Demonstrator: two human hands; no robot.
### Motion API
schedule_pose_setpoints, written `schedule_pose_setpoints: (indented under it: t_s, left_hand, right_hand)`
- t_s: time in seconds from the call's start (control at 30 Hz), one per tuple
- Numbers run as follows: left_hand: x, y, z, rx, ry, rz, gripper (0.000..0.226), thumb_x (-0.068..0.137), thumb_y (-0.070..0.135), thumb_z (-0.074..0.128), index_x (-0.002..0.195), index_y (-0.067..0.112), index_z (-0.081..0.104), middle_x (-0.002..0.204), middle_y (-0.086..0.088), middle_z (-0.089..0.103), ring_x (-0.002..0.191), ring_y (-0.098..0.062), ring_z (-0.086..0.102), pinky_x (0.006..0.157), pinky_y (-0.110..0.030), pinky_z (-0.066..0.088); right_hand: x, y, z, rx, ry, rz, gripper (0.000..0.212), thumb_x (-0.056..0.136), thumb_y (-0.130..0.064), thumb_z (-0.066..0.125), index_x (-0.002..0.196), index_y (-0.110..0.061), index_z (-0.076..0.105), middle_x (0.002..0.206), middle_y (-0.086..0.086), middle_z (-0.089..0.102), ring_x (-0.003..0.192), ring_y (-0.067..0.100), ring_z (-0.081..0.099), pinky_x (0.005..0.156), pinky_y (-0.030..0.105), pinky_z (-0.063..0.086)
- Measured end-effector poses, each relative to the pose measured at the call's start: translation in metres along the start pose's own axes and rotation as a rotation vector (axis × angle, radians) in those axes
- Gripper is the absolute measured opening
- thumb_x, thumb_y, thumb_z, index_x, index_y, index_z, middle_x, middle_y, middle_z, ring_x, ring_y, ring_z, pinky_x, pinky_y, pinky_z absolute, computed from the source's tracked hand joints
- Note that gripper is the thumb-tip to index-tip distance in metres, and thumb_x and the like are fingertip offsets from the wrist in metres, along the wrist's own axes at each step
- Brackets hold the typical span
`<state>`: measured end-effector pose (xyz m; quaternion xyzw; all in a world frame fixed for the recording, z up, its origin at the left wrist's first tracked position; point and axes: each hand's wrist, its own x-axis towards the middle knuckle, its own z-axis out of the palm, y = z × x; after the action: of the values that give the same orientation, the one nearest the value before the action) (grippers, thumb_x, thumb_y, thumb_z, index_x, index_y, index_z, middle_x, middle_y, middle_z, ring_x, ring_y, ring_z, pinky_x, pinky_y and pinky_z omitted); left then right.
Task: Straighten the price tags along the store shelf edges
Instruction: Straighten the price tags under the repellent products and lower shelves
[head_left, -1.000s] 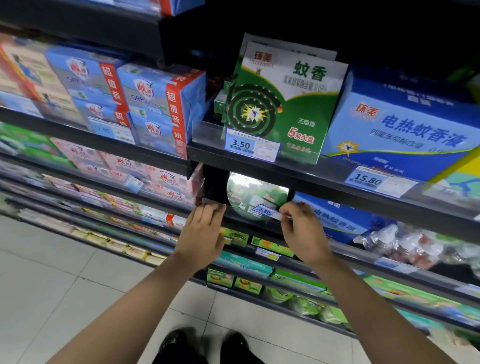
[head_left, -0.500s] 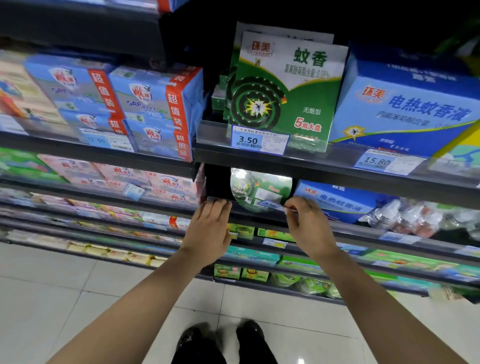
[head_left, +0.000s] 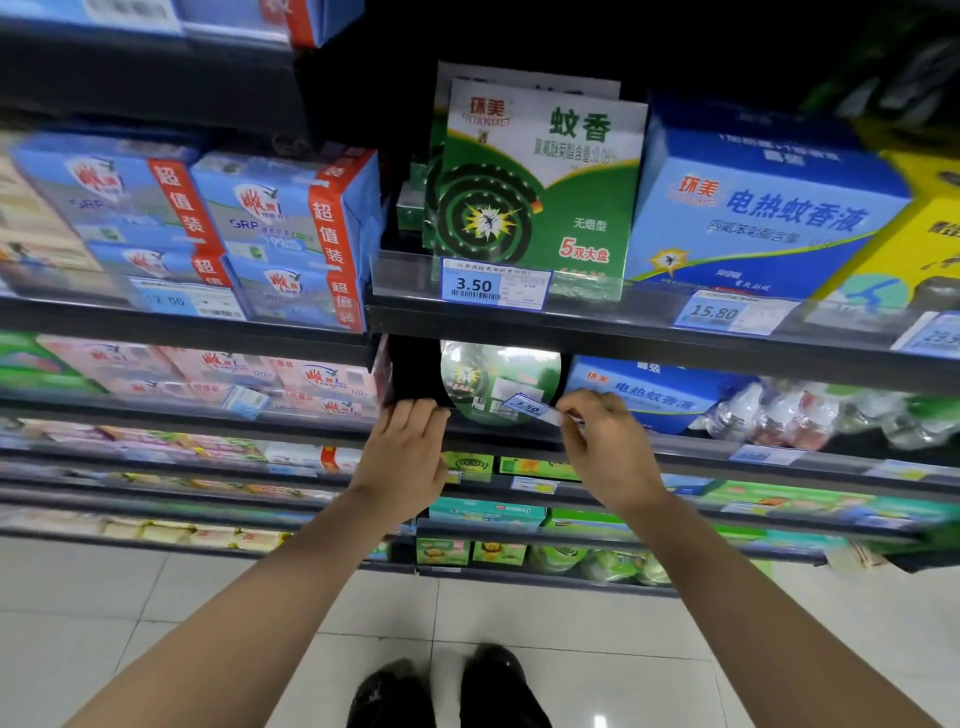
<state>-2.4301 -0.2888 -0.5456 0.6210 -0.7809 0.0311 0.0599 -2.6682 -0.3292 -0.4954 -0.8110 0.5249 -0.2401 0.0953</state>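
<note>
A small blue-and-white price tag (head_left: 529, 406) reading 3.50 sits tilted at the edge of the second shelf (head_left: 498, 436), in front of a round green mosquito-coil pack (head_left: 483, 374). My right hand (head_left: 605, 447) pinches the tag's right end between thumb and fingers. My left hand (head_left: 402, 460) rests with its fingers hooked over the clear front strip of the same shelf, left of the tag. On the shelf above, a straight 3.50 tag (head_left: 494, 286) and a 15.80 tag (head_left: 730, 313) sit in their strip.
Green coil boxes (head_left: 540, 182) and blue boxes (head_left: 763, 218) fill the upper shelf, blue soap packs (head_left: 280, 228) to the left. Lower shelves hold more tags (head_left: 533, 485) and small packs. White floor tiles and my dark shoes (head_left: 447, 691) lie below.
The view has shifted upward a little. My right hand has kept its pinch on the tilted tag and drawn its right end outward. My left hand stays on the shelf edge.
</note>
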Motion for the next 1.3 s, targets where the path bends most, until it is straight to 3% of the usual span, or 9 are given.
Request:
schedule_pose_setpoints:
  t_s: [0.17,0.33,0.47,0.87,1.0,1.1,1.3]
  left_hand:
    - [0.002,0.004,-0.001,-0.057,0.01,-0.042,0.056,0.067,0.03,0.072,0.116,0.007,0.058,0.103,-0.008,0.052,0.094,-0.026,0.047,0.085,-0.043,0.049]
    - [0.005,0.0,-0.002,-0.095,0.024,-0.037,0.055,0.064,0.03,0.074,0.113,0.01,0.06,0.099,-0.007,0.051,0.092,-0.025,0.045,0.08,-0.041,0.048]
    - [0.001,-0.001,0.001,-0.107,0.044,-0.011,0.058,0.063,0.029,0.076,0.115,0.01,0.058,0.104,-0.008,0.051,0.096,-0.026,0.046,0.085,-0.043,0.049]
    - [-0.004,-0.005,0.001,-0.122,0.012,0.006,0.068,0.06,0.03,0.078,0.122,0.011,0.057,0.111,-0.007,0.056,0.104,-0.026,0.048,0.089,-0.042,0.048]
    - [-0.004,-0.006,-0.003,-0.142,-0.068,0.014,0.069,0.071,0.034,0.067,0.134,0.011,0.048,0.124,-0.006,0.05,0.117,-0.026,0.039,0.102,-0.042,0.038]
    - [-0.005,-0.005,-0.004,-0.143,-0.091,0.011,0.069,0.077,0.035,0.062,0.139,0.011,0.043,0.13,-0.006,0.045,0.124,-0.027,0.037,0.107,-0.042,0.031]
    - [-0.008,-0.004,-0.002,-0.091,-0.036,0.024,0.07,0.065,0.036,0.067,0.128,0.009,0.054,0.118,-0.006,0.054,0.112,-0.026,0.047,0.096,-0.043,0.045]
  right_hand:
    - [-0.001,-0.006,0.011,-0.016,-0.068,-0.013,0.017,0.088,-0.005,0.056,0.102,-0.009,0.065,0.09,0.01,0.066,0.091,0.029,0.057,0.075,0.037,0.05]
    - [0.003,-0.017,0.017,0.011,-0.023,-0.019,0.023,0.085,0.0,0.058,0.104,-0.009,0.067,0.093,0.013,0.067,0.089,0.031,0.06,0.075,0.037,0.052]
    - [0.011,-0.022,0.022,0.018,0.011,-0.045,0.024,0.082,0.003,0.06,0.101,-0.01,0.069,0.087,0.012,0.068,0.085,0.032,0.062,0.071,0.039,0.054]
    - [0.027,-0.033,0.04,0.001,-0.02,-0.106,0.022,0.079,0.003,0.063,0.093,-0.011,0.073,0.089,0.007,0.072,0.09,0.03,0.063,0.079,0.04,0.052]
    - [0.022,-0.025,0.046,-0.035,-0.015,-0.057,0.027,0.073,0.007,0.067,0.091,-0.011,0.074,0.084,0.008,0.072,0.08,0.032,0.064,0.068,0.04,0.056]
    - [0.016,-0.019,0.049,-0.049,-0.019,-0.042,0.033,0.073,0.008,0.067,0.098,-0.011,0.073,0.09,0.011,0.071,0.081,0.033,0.063,0.069,0.043,0.057]
    - [0.015,-0.018,0.052,-0.022,-0.027,-0.076,0.035,0.072,0.011,0.066,0.1,-0.009,0.072,0.089,0.011,0.072,0.084,0.033,0.064,0.072,0.043,0.057]
